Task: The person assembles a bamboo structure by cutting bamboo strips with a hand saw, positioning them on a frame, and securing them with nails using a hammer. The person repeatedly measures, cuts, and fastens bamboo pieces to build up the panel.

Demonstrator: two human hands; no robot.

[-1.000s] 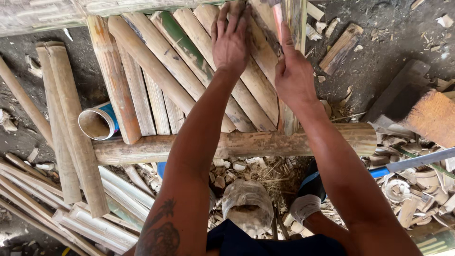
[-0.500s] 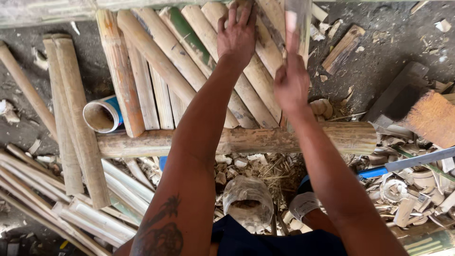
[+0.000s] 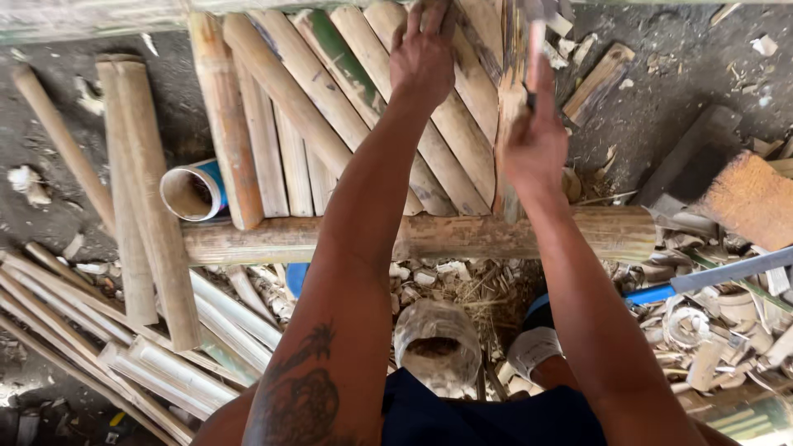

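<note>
Head view: both arms are stretched forward over a pile of split bamboo slats (image 3: 330, 107) that are leaned side by side on a thick crossbar (image 3: 462, 235). The left hand (image 3: 425, 54) is laid flat on the slats near the top edge, fingers together and extended, nothing gripped. The right hand (image 3: 537, 140) is closed around an upright bamboo strip (image 3: 514, 49), which is stood just right of the slats with its foot at the crossbar; a thin pale piece is also seen above the thumb, but what it is cannot be told. A cut tube (image 3: 192, 190) is lain beside the slats on the left. More strips (image 3: 124, 330) are piled lower left. A blue-handled blade (image 3: 719, 277) and curled shavings (image 3: 727, 322) are scattered at right on the dirt floor (image 3: 677, 66).
</note>
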